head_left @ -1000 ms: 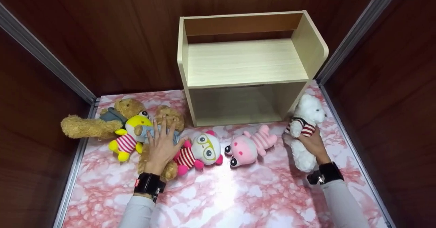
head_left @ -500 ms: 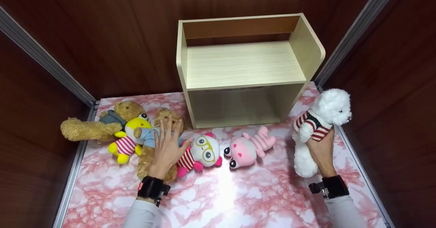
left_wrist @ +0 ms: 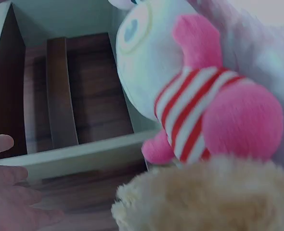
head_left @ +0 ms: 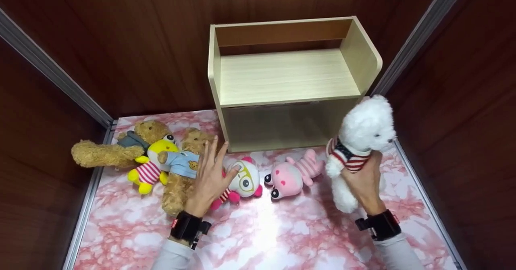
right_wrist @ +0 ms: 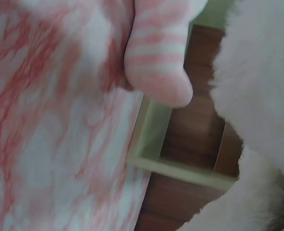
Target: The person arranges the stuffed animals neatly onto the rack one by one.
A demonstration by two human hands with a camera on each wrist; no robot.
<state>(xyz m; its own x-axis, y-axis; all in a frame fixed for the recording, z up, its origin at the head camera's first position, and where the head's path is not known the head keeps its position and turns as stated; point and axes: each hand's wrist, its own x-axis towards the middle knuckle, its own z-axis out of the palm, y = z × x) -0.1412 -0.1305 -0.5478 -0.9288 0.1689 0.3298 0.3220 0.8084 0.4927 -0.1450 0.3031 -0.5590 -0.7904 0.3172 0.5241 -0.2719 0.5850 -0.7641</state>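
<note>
Head view: two-tier shelf (head_left: 290,76) at back of bench (head_left: 298,241). White bear (head_left: 367,125) outside it, near its right side; fingers of right hand (head_left: 365,181) curled round it. Pink frog (head_left: 296,175) lies before lower compartment. Left hand (head_left: 211,177), fingers spread, over brown bear (head_left: 177,185) and panda (head_left: 248,177); contact unclear.

Left wrist: panda beside shelf.

Right wrist: white fur at right; finger state unreadable.

It's a booth (head_left: 463,121) w/ 3 wood-grain walls (head_left: 141,60) & metal trim (head_left: 52,69).
</note>
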